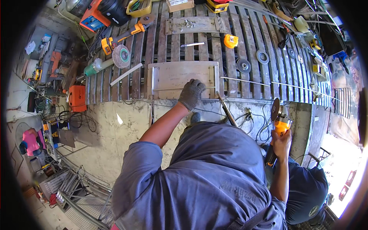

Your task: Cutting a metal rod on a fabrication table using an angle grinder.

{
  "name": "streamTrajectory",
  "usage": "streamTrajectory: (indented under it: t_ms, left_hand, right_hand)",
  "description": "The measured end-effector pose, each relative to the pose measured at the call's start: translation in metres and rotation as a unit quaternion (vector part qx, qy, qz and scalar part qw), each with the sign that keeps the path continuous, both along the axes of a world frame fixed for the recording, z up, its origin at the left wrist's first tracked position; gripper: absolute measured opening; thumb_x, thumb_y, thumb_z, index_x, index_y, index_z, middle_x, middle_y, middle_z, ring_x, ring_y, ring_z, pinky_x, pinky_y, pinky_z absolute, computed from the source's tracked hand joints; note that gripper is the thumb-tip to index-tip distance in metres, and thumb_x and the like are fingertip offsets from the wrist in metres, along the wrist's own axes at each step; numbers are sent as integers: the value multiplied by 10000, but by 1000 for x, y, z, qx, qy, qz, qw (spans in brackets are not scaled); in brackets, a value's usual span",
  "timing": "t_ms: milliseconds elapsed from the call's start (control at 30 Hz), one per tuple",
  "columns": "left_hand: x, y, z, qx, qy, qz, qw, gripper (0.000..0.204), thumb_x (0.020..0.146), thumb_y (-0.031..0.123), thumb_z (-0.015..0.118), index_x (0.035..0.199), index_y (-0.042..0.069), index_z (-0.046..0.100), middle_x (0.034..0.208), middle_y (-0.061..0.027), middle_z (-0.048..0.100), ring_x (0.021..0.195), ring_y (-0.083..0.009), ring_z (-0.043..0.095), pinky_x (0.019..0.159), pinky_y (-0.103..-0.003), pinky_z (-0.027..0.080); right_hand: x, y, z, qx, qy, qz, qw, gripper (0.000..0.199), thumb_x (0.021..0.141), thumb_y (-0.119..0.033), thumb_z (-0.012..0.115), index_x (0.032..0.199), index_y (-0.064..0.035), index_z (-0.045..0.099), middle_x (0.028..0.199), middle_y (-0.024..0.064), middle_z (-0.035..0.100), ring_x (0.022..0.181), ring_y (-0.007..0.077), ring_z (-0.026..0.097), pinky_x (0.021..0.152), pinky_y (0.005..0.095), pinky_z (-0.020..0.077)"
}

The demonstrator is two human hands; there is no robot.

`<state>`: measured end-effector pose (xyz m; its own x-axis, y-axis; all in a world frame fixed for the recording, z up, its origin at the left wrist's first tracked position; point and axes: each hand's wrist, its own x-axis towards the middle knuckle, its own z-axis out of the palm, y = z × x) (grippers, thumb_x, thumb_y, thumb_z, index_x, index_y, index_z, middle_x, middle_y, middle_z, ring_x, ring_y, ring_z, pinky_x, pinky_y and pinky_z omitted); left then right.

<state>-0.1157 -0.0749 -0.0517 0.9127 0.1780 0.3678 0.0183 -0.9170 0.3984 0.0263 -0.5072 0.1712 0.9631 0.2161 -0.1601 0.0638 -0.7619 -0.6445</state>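
Note:
My left hand (191,94), in a dark grey glove, rests at the front of a wooden board (180,71) on the slatted bench. Its curled fingers are closed on a thin metal rod (168,89) that runs across the board. Upright metal strips (216,76) stand at the board's two ends. Off to the right, away from the bench edge, my bare right hand (281,143) is wrapped round a yellow-and-black angle grinder (283,124). The grinder's disc (275,109) points up toward the bench; whether it spins I cannot tell.
Grinding discs (243,65), a yellow tape measure (230,41), a marker (192,44) and a flat metal bar (126,74) lie on the slatted bench (226,57). Other grinders (96,66) sit at the left. Cables (264,122) hang below the bench's front edge.

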Motion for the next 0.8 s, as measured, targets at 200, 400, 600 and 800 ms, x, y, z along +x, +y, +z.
streamTrajectory:
  t_ms: [200, 400, 600, 800]
  left_hand:
    - [-2, -1, -8, 24, 41, -16, 999, 197, 832, 196, 722, 1014, 121, 734, 1062, -87, 673, 1094, -336, 616, 979, -489, 526]
    - [-4, -6, -6, 57, 72, 6, 996, 161, 895, 244, 739, 1034, 164, 745, 1072, -65, 664, 1107, -325, 603, 972, -507, 494]
    - [-2, -8, -1, 52, 59, 23, 997, 126, 932, 229, 754, 1049, 183, 756, 1081, -74, 651, 1091, -342, 605, 920, -527, 474]
    - [-2, -7, -4, 46, 62, 25, 997, 122, 929, 223, 766, 1041, 176, 761, 1065, -79, 657, 1071, -351, 615, 922, -529, 474]
  right_hand:
    - [2, -7, 1, -38, -11, -9, 999, 446, 870, -205, 814, 1169, 39, 592, 825, 134, 724, 637, 243, 727, 616, 402, 583]
    - [1, -8, 5, -42, 7, -26, 999, 487, 856, -250, 812, 1162, 59, 592, 868, 173, 722, 655, 267, 730, 630, 419, 590]
    - [0, -9, 6, -54, 4, -29, 998, 506, 850, -275, 789, 1165, 75, 605, 903, 208, 732, 758, 311, 728, 715, 447, 595]
    - [-1, -10, 7, -55, 14, -42, 998, 488, 854, -264, 781, 1154, 76, 602, 884, 210, 736, 740, 306, 727, 709, 445, 592]
